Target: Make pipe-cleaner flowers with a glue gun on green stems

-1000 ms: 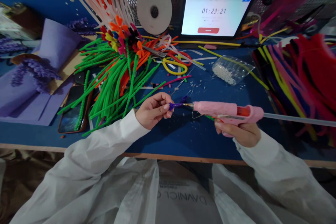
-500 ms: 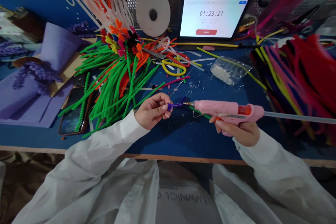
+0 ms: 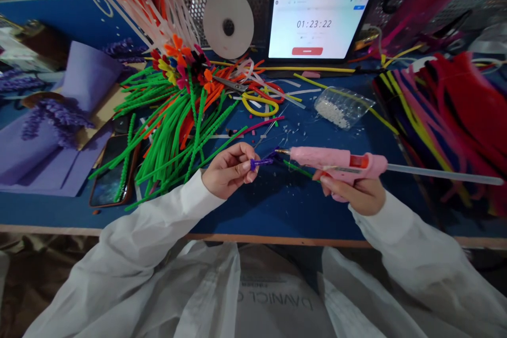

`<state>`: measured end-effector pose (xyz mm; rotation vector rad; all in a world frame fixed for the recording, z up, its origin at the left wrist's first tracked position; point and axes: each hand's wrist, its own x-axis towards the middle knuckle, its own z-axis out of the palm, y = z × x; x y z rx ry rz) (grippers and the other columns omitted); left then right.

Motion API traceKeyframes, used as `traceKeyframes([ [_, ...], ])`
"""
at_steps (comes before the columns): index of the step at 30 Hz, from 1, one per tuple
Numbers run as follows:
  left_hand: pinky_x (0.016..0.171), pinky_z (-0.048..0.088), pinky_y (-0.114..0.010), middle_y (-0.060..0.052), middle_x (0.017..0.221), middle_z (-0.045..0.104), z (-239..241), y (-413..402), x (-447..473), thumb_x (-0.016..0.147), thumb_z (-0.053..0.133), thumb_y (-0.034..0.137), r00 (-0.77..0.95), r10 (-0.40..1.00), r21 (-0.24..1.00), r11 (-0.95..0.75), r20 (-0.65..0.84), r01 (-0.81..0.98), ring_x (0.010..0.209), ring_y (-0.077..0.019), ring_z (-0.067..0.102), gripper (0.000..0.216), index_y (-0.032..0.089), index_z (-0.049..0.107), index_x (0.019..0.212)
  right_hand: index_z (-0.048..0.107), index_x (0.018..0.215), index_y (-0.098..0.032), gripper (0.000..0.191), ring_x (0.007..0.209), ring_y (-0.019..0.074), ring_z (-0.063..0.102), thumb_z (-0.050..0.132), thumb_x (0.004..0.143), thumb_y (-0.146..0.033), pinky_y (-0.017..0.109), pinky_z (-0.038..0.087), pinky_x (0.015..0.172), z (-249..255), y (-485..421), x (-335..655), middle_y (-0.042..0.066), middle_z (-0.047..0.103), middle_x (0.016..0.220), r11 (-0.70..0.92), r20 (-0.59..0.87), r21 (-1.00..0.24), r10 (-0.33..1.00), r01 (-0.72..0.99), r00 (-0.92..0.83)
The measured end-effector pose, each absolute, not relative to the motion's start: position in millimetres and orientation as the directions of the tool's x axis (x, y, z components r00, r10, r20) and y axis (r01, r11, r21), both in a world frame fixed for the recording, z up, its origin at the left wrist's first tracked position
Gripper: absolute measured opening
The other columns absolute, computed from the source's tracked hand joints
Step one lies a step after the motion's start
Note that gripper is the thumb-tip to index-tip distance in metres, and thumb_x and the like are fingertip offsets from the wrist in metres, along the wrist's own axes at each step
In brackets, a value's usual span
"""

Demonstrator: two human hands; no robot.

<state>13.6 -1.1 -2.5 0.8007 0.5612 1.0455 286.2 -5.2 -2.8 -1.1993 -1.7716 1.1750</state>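
Note:
My left hand [image 3: 230, 170] pinches a small purple pipe-cleaner piece [image 3: 262, 162] between thumb and fingers, its free end pointing right. A pink hot glue gun [image 3: 328, 158] is gripped in my right hand [image 3: 358, 194], with fingers wrapped around its handle. The gun's metal nozzle is close to the purple piece's right end; whether they touch I cannot tell. From the back of the gun a long glue stick [image 3: 443, 173] sticks out to the right. Under the gun runs a green stem [image 3: 299, 169], partly hidden by it.
Green pipe cleaners [image 3: 170, 142] and yellow-and-red-handled scissors [image 3: 259, 105] lie beyond my left hand. Behind stand a white spool [image 3: 228, 23] and a tablet [image 3: 317, 45] showing a timer. A bag of white beads [image 3: 336, 108] lies behind the gun; colourful pipe cleaners [image 3: 447, 111] fill the right. A phone [image 3: 106, 182] lies left.
The glue gun has shifted slightly left and up, and its tip is a little above the purple piece's end. My left hand keeps its pinch. The view has shifted slightly.

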Motion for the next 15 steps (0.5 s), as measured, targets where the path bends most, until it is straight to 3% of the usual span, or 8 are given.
traceKeyframes([
  [8,0.050,0.039,-0.015,0.000,0.069,0.058,-2.6,2.2,14.7,0.073,0.072,0.018,0.387,0.922,0.800,0.255,-0.031,-0.544,0.055,-0.0054,0.053,0.018,0.014,0.057,0.080,0.067,0.085,-0.022,0.016,0.049,0.0112,0.055,0.059,0.082,-0.036,0.024,0.044,0.043,-4.0,-9.3,284.5,0.000,0.061,0.061,0.222,0.094,-0.928,0.917,0.300,-0.387],
  [12,0.052,0.040,-0.015,0.000,0.070,0.058,-1.7,5.3,7.8,0.071,0.074,0.019,0.346,0.938,0.815,0.195,0.007,-0.546,0.055,-0.0051,0.052,0.019,0.015,0.058,0.082,0.064,0.091,-0.021,0.023,0.044,0.0115,0.054,0.058,0.083,-0.041,0.024,0.043,0.040,-10.5,8.7,299.9,-0.001,0.059,0.056,0.216,0.119,-0.935,0.938,0.280,-0.327],
  [15,0.052,0.041,-0.015,0.000,0.067,0.057,-1.0,8.9,1.5,0.070,0.075,0.020,0.283,0.959,0.832,0.132,0.031,-0.539,0.055,-0.0054,0.052,0.021,0.016,0.059,0.082,0.064,0.093,-0.020,0.028,0.046,0.0127,0.057,0.057,0.083,-0.045,0.025,0.047,0.043,-13.7,26.1,321.6,0.000,0.061,0.055,0.183,0.080,-0.910,0.958,0.372,-0.276],
])
